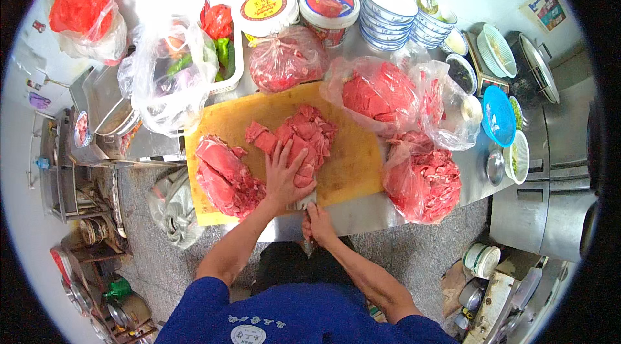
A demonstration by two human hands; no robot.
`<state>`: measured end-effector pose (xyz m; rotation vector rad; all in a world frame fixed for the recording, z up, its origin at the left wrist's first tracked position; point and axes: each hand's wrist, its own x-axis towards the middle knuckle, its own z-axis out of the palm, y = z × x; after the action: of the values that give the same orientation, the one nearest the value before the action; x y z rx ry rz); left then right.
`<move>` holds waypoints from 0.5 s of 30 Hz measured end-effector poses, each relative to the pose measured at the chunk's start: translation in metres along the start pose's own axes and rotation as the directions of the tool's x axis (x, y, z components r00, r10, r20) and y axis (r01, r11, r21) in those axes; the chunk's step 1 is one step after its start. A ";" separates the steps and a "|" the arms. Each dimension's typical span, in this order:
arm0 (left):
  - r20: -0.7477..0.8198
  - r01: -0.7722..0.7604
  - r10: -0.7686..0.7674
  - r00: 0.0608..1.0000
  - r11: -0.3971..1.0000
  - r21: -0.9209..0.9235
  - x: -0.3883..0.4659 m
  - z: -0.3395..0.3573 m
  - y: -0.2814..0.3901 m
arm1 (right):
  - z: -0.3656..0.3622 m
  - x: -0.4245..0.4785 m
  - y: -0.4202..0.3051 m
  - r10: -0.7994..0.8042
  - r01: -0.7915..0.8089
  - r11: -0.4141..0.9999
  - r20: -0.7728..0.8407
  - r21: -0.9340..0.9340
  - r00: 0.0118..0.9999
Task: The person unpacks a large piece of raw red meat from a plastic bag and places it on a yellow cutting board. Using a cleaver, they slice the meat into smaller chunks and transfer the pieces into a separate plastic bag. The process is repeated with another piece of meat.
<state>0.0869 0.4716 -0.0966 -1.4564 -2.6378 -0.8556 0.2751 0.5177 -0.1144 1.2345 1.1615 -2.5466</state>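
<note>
My left hand (287, 174) lies flat with spread fingers on a pile of sliced raw red meat (310, 135) on the yellow cutting board (356, 159). Just right of it, my right hand (318, 225) grips the handle of a kitchen knife at the board's front edge. The wide knife blade (308, 200) shows partly beside my left palm; the rest of it is hidden by that hand and the meat. A larger chunk of raw meat (225, 176) rests on the board's left side, close to my left forearm.
Clear bags of meat (381, 92) (429, 184) crowd the board's right side, and another meat bag (288, 60) stands behind it. At the back are lidded tubs (269, 9) and stacked bowls (385, 19). A blue basin (498, 116) is far right; a plastic bag of vegetables (170, 77) sits left.
</note>
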 end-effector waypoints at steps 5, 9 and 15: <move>-0.122 0.007 -0.036 0.992 0.973 -0.230 -0.005 -0.023 0.019 | 0.010 -0.024 0.003 -0.111 0.118 0.989 0.075 -0.093 0.991; -0.224 -0.063 -0.003 0.974 0.957 -0.285 0.009 -0.058 0.058 | 0.015 -0.072 -0.039 -0.141 0.147 0.964 0.041 -0.224 0.989; -0.346 -0.254 0.115 0.931 0.886 -0.388 0.091 -0.087 0.130 | -0.004 -0.118 -0.120 -0.292 0.276 0.941 -0.056 -0.195 0.955</move>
<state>0.1160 0.5565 0.0602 -1.4634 -2.1206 -1.5686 0.3122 0.5776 0.0388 1.2179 1.6664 -2.5203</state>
